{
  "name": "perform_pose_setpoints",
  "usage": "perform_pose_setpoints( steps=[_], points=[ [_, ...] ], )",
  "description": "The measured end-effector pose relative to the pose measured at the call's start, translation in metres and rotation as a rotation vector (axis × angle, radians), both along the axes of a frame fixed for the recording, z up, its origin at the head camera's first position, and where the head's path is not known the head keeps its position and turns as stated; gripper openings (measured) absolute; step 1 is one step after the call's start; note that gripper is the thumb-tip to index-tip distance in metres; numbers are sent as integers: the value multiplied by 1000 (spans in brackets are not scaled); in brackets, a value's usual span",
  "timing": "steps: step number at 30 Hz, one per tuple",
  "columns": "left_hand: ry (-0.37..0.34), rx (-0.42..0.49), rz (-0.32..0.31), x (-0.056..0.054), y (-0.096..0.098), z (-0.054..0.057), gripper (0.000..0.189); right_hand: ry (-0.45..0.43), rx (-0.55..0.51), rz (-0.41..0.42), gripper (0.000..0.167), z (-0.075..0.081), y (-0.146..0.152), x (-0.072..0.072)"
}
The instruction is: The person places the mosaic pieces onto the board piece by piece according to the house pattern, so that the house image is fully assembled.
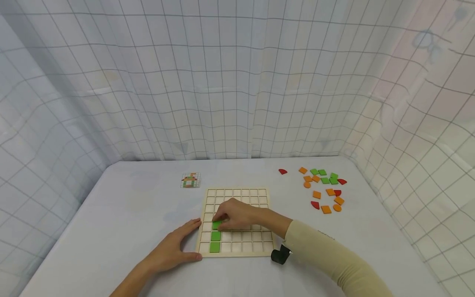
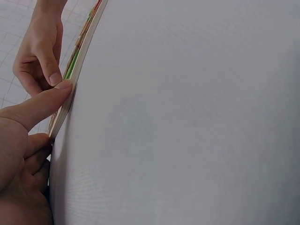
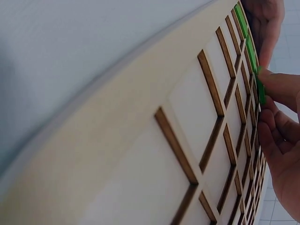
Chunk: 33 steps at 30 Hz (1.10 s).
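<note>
Tabletop [image 1: 111,214]: covered in white; backed by a checked curtain [image 1: 230,82].
Left hand [image 1: 170,249]: spread, fingers straight; the left edge of the board [image 1: 237,254] is touched by thumb and fingertips.
Card [image 1: 191,180]: laid just beyond the board's far left corner; a coloured pattern is shown on it.
Board: set mid-tabletop, divided into a grid of cells by thin ridges.
Green squares [image 1: 215,241]: two, seated in the second column, in the two nearest cells.
Held square [image 1: 217,225]: green, gripped at the third cell up that column; whether it is fully seated cannot be told.
Right hand [image 1: 239,214]: thumb and fingers curled, the held square pinched between them.
Black device [image 1: 280,255]: seen by the right sleeve [image 1: 326,255], near the board's near right corner.
Loose pieces [image 1: 326,209]: scattered at far right; red quarter-rounds, orange squares and circles, more green squares.
</note>
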<state>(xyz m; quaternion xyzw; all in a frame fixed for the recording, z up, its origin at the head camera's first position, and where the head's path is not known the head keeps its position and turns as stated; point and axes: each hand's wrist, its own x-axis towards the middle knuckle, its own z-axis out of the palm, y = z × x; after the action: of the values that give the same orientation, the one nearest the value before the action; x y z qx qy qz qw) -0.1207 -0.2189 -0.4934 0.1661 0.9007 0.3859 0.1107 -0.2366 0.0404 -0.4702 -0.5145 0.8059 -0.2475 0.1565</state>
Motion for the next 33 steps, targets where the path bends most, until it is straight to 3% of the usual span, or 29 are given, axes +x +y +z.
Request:
perform_pose_setpoints(
  steps=[14,33],
  points=[
    [9,11,-9,0,0,1,98,42,6,23,31,-3,-1,-1],
    [6,9,-9,0,0,1,99,14,-42,11,26,-1,4,-1]
  ],
)
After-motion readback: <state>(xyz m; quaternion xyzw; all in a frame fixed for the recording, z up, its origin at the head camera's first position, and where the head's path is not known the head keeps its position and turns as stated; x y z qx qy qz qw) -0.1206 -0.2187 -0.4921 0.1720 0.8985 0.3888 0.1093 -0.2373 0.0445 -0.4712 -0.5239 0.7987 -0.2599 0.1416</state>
